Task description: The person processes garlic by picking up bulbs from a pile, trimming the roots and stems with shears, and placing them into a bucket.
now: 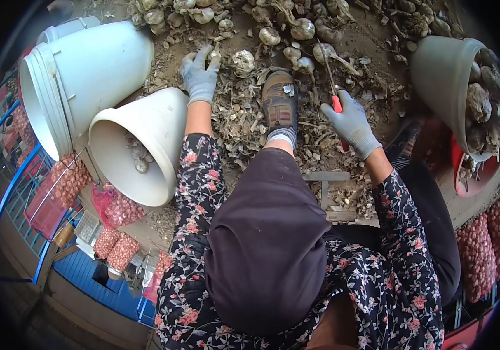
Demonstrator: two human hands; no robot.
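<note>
My left hand [200, 73], in a grey glove, reaches forward and closes its fingers around a garlic bulb [213, 55] at the edge of the garlic pile [273, 23]. In a matching grey glove, my right hand [352, 122] grips red-handled shears [333, 87] whose blades point up toward the pile. A large garlic head [242, 61] lies just right of my left hand. My shoe [279, 102] rests between both hands on dry garlic skins and stems [238, 122].
Two white buckets lie tipped on the left, a large one [80, 76] and a smaller one [145, 143] holding a few bulbs. A grey bucket [454, 87] full of garlic stands at right. Red mesh sacks of garlic [118, 233] lie at lower left and right.
</note>
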